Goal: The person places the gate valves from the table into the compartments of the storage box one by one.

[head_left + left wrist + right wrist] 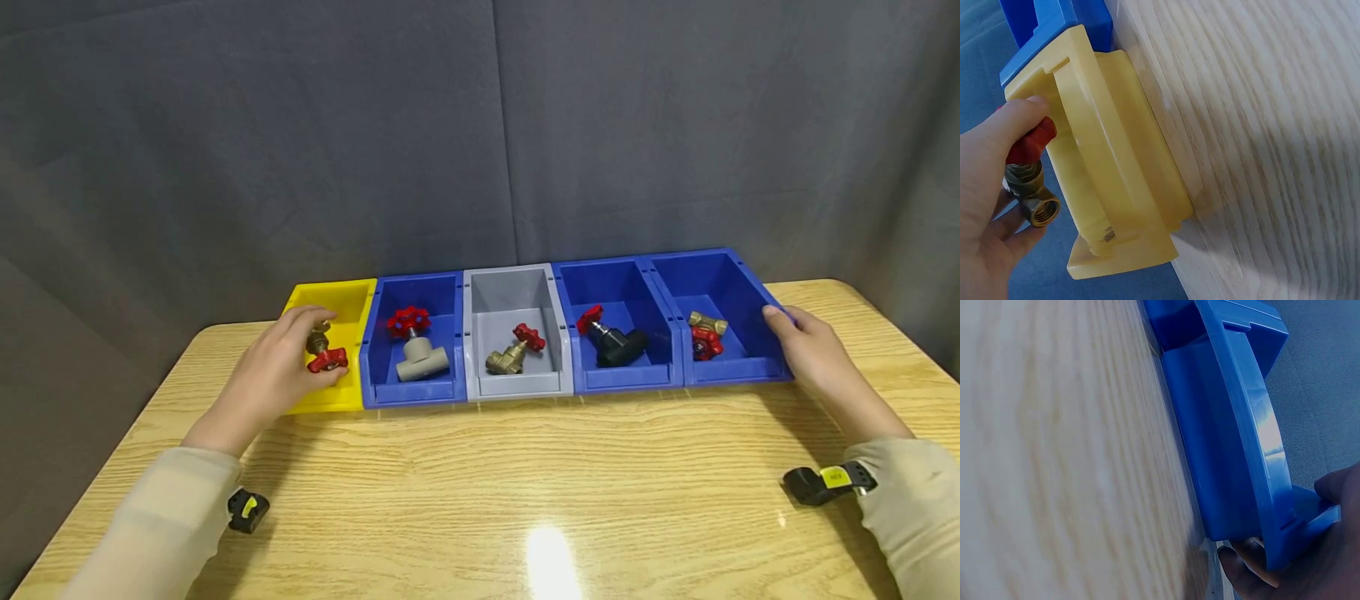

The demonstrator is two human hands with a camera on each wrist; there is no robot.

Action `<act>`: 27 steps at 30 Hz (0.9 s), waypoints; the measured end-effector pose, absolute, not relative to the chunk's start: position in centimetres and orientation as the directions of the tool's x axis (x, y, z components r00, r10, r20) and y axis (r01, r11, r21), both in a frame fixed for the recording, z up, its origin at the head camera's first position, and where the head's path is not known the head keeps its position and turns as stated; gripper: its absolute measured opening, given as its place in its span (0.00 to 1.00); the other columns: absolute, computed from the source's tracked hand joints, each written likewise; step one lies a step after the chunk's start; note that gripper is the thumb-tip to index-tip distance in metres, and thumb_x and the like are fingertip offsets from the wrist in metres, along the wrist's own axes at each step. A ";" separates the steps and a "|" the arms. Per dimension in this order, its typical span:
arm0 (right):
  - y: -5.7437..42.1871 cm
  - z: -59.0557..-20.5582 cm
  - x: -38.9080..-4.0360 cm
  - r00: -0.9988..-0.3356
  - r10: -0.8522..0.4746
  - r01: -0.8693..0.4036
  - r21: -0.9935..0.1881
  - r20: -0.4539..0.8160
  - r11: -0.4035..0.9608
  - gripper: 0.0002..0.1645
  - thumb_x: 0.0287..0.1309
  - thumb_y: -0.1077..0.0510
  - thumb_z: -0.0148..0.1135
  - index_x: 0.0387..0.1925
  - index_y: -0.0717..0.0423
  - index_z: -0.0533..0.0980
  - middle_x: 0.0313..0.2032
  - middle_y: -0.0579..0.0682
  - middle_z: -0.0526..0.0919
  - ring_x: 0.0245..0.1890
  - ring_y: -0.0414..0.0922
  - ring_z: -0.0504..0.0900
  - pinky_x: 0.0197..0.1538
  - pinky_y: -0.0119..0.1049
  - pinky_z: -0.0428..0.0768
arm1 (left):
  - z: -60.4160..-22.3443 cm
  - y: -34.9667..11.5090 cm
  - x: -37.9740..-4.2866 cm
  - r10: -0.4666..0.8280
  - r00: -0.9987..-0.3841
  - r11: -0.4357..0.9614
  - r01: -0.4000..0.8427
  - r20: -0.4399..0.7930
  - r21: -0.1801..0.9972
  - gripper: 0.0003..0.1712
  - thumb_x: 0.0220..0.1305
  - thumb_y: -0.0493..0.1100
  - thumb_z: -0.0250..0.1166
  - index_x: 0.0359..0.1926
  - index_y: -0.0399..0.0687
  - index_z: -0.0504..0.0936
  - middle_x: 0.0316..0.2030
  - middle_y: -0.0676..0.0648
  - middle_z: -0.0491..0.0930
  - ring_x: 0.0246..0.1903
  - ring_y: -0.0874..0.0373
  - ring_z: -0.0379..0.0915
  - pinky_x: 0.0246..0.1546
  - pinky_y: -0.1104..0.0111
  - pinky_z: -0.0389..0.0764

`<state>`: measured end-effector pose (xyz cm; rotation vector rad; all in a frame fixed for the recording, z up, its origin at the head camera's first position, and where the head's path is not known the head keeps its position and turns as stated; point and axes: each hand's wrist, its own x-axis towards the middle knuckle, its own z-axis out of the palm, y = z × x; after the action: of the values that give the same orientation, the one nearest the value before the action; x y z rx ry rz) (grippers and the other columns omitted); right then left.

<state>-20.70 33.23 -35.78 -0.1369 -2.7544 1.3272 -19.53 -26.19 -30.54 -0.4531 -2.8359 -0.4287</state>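
Note:
My left hand [279, 360] pinches a brass gate valve with a red handwheel [327, 360] above the yellow bin [337, 292] at the row's left end. In the left wrist view, the thumb lies on the red wheel and fingers curl round the brass body [1029, 187], its threaded opening showing. At the other end, my right hand [819, 357] grips the outer side wall of the rightmost blue bin [738, 371], thumb over the rim. The right wrist view shows fingers [1244, 572] beneath that bin's edge. A brass valve with a red wheel [707, 335] lies inside it.
Between the end bins, a blue bin [414, 393] holds a beige tee valve [422, 360], a grey bin [519, 385] a brass angled valve [510, 358], and another blue bin [628, 379] a black valve [621, 346]. A dark curtain [480, 150] hangs behind the wooden table [465, 475].

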 end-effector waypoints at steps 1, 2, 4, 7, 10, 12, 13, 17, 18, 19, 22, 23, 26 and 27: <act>33.3 -35.8 -20.7 -0.993 0.115 0.046 -0.781 0.033 0.622 0.43 0.76 0.41 0.30 0.66 0.80 0.58 0.60 0.82 0.63 0.60 0.72 0.63 0.60 0.69 0.60 | -30.5 -26.2 -19.6 0.261 -0.929 0.912 0.326 0.262 0.249 0.42 0.52 0.42 0.78 0.64 0.36 0.69 0.62 0.34 0.68 0.55 0.36 0.68 0.57 0.40 0.72; 33.3 -35.7 -20.7 -0.993 0.115 0.048 -0.781 0.031 0.623 0.44 0.76 0.41 0.30 0.66 0.80 0.57 0.60 0.82 0.62 0.60 0.73 0.62 0.61 0.69 0.60 | -30.4 -26.2 -19.7 0.256 -0.934 0.915 0.317 0.249 0.251 0.42 0.52 0.43 0.78 0.65 0.36 0.68 0.62 0.34 0.67 0.55 0.36 0.68 0.57 0.40 0.72; 33.3 -35.7 -20.7 -0.993 0.115 0.052 -0.779 0.026 0.625 0.44 0.76 0.40 0.29 0.66 0.80 0.56 0.60 0.83 0.62 0.61 0.73 0.62 0.61 0.70 0.59 | -30.4 -26.2 -19.8 0.251 -0.940 0.917 0.307 0.229 0.254 0.42 0.53 0.44 0.78 0.65 0.37 0.68 0.62 0.34 0.67 0.54 0.36 0.69 0.57 0.40 0.72; 33.3 -35.7 -20.7 -0.993 0.114 0.056 -0.777 0.021 0.627 0.44 0.76 0.40 0.29 0.67 0.80 0.55 0.61 0.83 0.61 0.61 0.74 0.61 0.61 0.71 0.59 | -30.4 -26.2 -20.1 0.243 -0.949 0.920 0.291 0.202 0.261 0.42 0.54 0.44 0.77 0.66 0.37 0.67 0.61 0.34 0.68 0.53 0.36 0.69 0.57 0.41 0.72; 33.3 -35.7 -20.7 -0.993 0.114 0.056 -0.780 0.020 0.623 0.44 0.76 0.40 0.29 0.67 0.80 0.55 0.60 0.83 0.61 0.61 0.73 0.62 0.61 0.70 0.59 | -30.3 -26.2 -20.4 0.229 -0.958 0.925 0.269 0.170 0.269 0.43 0.54 0.44 0.77 0.66 0.36 0.66 0.62 0.33 0.68 0.53 0.36 0.69 0.58 0.41 0.71; 33.2 -35.7 -20.7 -0.993 0.113 0.053 -0.783 0.023 0.620 0.44 0.76 0.40 0.30 0.67 0.80 0.56 0.60 0.82 0.62 0.60 0.73 0.62 0.61 0.70 0.60 | -30.2 -26.1 -20.6 0.220 -0.964 0.928 0.253 0.148 0.273 0.44 0.54 0.45 0.77 0.66 0.35 0.66 0.62 0.32 0.68 0.53 0.36 0.69 0.59 0.41 0.70; 33.2 -35.8 -20.7 -0.993 0.114 0.052 -0.783 0.025 0.620 0.44 0.76 0.40 0.30 0.67 0.80 0.56 0.60 0.82 0.63 0.60 0.72 0.63 0.60 0.69 0.61 | -30.2 -26.0 -20.7 0.215 -0.967 0.930 0.245 0.135 0.276 0.44 0.55 0.45 0.77 0.67 0.35 0.65 0.62 0.32 0.68 0.54 0.36 0.68 0.60 0.41 0.69; 33.3 -35.9 -20.6 -0.993 0.117 0.048 -0.781 0.032 0.623 0.43 0.76 0.40 0.30 0.66 0.79 0.59 0.58 0.81 0.65 0.58 0.70 0.65 0.58 0.66 0.63 | -29.9 -25.8 -21.0 0.202 -0.976 0.935 0.218 0.085 0.281 0.45 0.56 0.46 0.76 0.68 0.34 0.64 0.62 0.31 0.67 0.55 0.36 0.68 0.62 0.41 0.67; 33.3 -35.9 -20.6 -0.993 0.116 0.047 -0.781 0.032 0.623 0.43 0.76 0.40 0.30 0.66 0.79 0.58 0.58 0.81 0.65 0.58 0.71 0.65 0.58 0.66 0.62 | -29.9 -25.8 -21.1 0.201 -0.977 0.936 0.214 0.073 0.280 0.46 0.56 0.46 0.76 0.68 0.35 0.63 0.63 0.31 0.67 0.55 0.36 0.68 0.62 0.41 0.67; 33.3 -35.9 -20.6 -0.993 0.117 0.048 -0.780 0.033 0.624 0.43 0.76 0.40 0.30 0.66 0.79 0.59 0.58 0.81 0.65 0.58 0.70 0.65 0.58 0.65 0.62 | -29.9 -25.7 -21.2 0.199 -0.978 0.937 0.209 0.064 0.279 0.46 0.56 0.46 0.76 0.69 0.35 0.63 0.63 0.31 0.67 0.55 0.36 0.68 0.62 0.41 0.67; 33.3 -35.9 -20.7 -0.993 0.114 0.046 -0.783 0.032 0.621 0.43 0.76 0.41 0.30 0.67 0.79 0.57 0.59 0.81 0.64 0.59 0.71 0.64 0.59 0.67 0.62 | -29.9 -25.7 -21.4 0.198 -0.979 0.940 0.203 0.046 0.274 0.46 0.56 0.46 0.76 0.69 0.36 0.63 0.64 0.32 0.66 0.56 0.36 0.68 0.62 0.41 0.67; 33.3 -35.8 -20.7 -0.993 0.114 0.046 -0.783 0.032 0.620 0.43 0.76 0.41 0.30 0.67 0.79 0.57 0.59 0.82 0.64 0.59 0.71 0.64 0.59 0.67 0.62 | -30.0 -25.8 -21.5 0.199 -0.979 0.941 0.202 0.040 0.272 0.46 0.56 0.46 0.76 0.69 0.36 0.63 0.65 0.31 0.66 0.57 0.36 0.68 0.63 0.41 0.67; 33.2 -35.7 -20.8 -0.993 0.114 0.048 -0.784 0.030 0.619 0.43 0.76 0.41 0.30 0.67 0.80 0.56 0.59 0.82 0.64 0.59 0.72 0.64 0.59 0.68 0.62 | -30.1 -25.9 -21.8 0.196 -0.980 0.942 0.194 0.021 0.273 0.46 0.57 0.47 0.75 0.69 0.35 0.62 0.65 0.31 0.65 0.57 0.35 0.67 0.63 0.41 0.66; 33.2 -35.7 -20.8 -0.993 0.115 0.049 -0.783 0.029 0.619 0.43 0.76 0.41 0.30 0.67 0.80 0.56 0.59 0.82 0.64 0.59 0.72 0.64 0.60 0.68 0.62 | -30.1 -25.9 -21.9 0.194 -0.981 0.942 0.190 0.011 0.275 0.46 0.57 0.47 0.75 0.69 0.35 0.63 0.64 0.31 0.66 0.56 0.36 0.68 0.63 0.41 0.67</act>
<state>-20.77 33.24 -35.73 -0.1398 -2.7577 1.3306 -21.95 -25.90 -30.11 -0.3077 -3.1117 -0.4386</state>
